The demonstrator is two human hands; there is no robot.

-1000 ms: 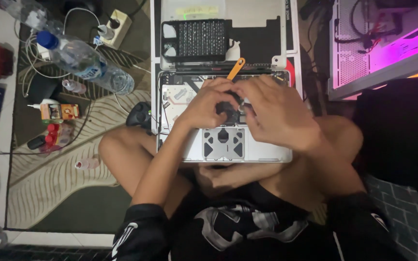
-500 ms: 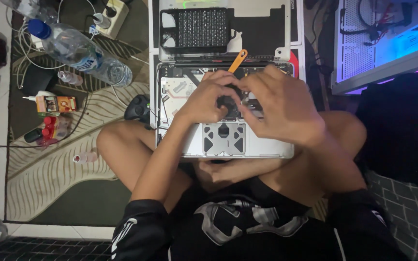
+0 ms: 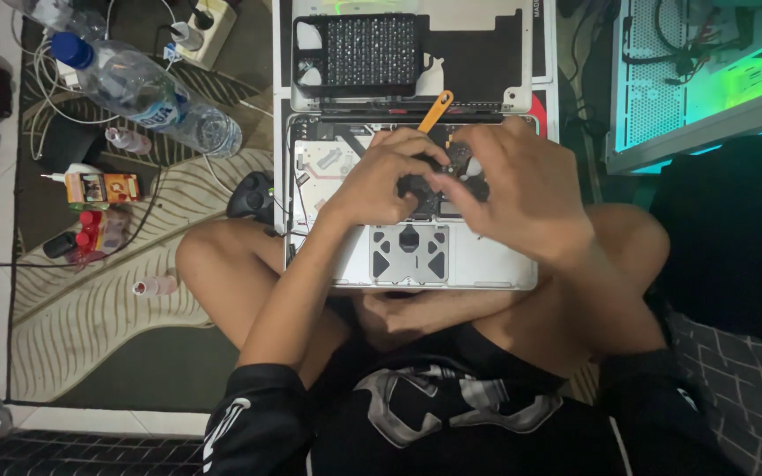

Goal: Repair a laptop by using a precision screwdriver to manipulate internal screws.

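You've got the opened laptop point(image 3: 416, 256) sitting across your crossed legs, bottom cover off, guts facing up. Your left hand point(image 3: 381, 181) is curled over the middle of the case, fingertips pinched in on a small dark round part point(image 3: 418, 187) inside, looks like the fan, though your fingers cover most of it. Your right hand point(image 3: 522, 194) comes in from the other side, fingers bent and meeting the left ones on that same part, so both hands are closed in on it together. Can't tell exactly how tight the grip is since the knuckles hide it.

An orange pry tool point(image 3: 436, 111) lies tilted at the far edge of the case, just beyond your fingers. Past that is the removed bottom cover point(image 3: 504, 53) with a black keyboard piece point(image 3: 372, 51) lying on it.

Off to your left on the rug point(image 3: 90, 326): a clear water bottle point(image 3: 147, 92) with a blue cap lying on its side, a power strip point(image 3: 203, 31) with white cables, a black game controller point(image 3: 251, 196) right next to your knee, and a few little tubes and bottles point(image 3: 99, 189).
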